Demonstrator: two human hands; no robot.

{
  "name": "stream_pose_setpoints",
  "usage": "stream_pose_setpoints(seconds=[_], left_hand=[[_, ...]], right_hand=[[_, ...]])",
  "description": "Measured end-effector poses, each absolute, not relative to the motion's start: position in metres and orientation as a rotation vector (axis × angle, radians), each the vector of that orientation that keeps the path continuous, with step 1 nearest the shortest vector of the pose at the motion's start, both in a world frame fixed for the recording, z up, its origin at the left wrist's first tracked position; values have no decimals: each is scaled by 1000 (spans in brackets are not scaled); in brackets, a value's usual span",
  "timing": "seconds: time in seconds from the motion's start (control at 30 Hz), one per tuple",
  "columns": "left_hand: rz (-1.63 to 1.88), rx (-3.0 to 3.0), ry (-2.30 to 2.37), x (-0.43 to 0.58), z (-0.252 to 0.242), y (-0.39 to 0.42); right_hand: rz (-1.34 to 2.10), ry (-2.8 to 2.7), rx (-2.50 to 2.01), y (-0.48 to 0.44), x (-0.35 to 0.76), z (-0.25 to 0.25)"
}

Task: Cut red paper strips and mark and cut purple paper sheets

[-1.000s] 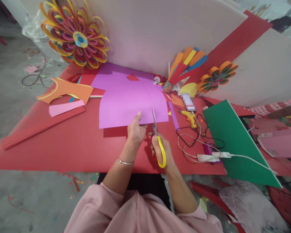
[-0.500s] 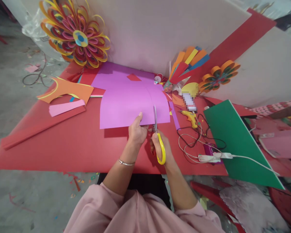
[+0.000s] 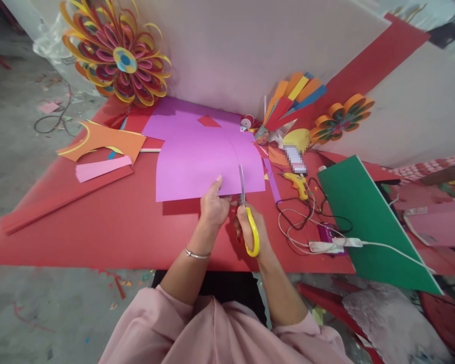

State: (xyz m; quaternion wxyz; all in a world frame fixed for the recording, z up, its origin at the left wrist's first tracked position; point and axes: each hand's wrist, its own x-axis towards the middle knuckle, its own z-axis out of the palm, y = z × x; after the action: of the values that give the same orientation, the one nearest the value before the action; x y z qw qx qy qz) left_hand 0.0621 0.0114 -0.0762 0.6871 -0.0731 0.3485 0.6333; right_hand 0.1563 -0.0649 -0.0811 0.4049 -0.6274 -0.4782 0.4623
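Observation:
A sheet of purple paper (image 3: 197,169) curves up off the red-covered table (image 3: 167,242), its near edge raised. My left hand (image 3: 214,205) pinches that near edge, thumb on top and the other fingers hidden beneath. Yellow-handled scissors (image 3: 253,232) are in my right hand (image 3: 258,225), which is closed around the handle. One blade lies above the sheet near its right side, pointing away from me; the other blade is hidden under the paper. A faint curved line runs on the sheet ahead of the blade tip.
At right lie a yellow glue gun (image 3: 296,184), tangled cables, a power strip (image 3: 328,246) and a green board (image 3: 375,222). Orange paper (image 3: 106,140) and pink strips (image 3: 104,168) rest at left. Paper flowers (image 3: 125,60) and a cup of paper strips (image 3: 263,134) stand behind.
Almost nothing differs. The view has shifted very slightly; both hands, the scissors and the purple paper keep the same position.

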Motion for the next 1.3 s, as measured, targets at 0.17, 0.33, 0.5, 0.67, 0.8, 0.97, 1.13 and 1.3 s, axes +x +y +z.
stream_pose_setpoints(seconds=[0.17,0.33,0.5,0.67,0.8,0.97,1.13,1.3], left_hand=[[1417,-156,767,62,-77,11],[1433,-147,769,62,-82,12],[1447,-122,741,63,-88,14],[1461,-103,711,66,-93,15],[1497,75,583,53,-96,1],[1592,178,368,-10,-95,-18],[1502,175,447,-66,-92,7],[1536,319,357,-47,-89,26]], right_hand=[[1182,-1181,-1601,-64,156,-80],[1186,-1176,-1607,-63,156,-80],[1186,-1172,-1613,-63,156,-80],[1212,-1156,-1593,-64,155,-78],[1266,-1127,-1568,-67,159,-74],[1313,-1052,-1510,-73,175,-80],[1353,-1040,-1457,-75,186,-86],[1355,-976,-1320,-67,183,-81]])
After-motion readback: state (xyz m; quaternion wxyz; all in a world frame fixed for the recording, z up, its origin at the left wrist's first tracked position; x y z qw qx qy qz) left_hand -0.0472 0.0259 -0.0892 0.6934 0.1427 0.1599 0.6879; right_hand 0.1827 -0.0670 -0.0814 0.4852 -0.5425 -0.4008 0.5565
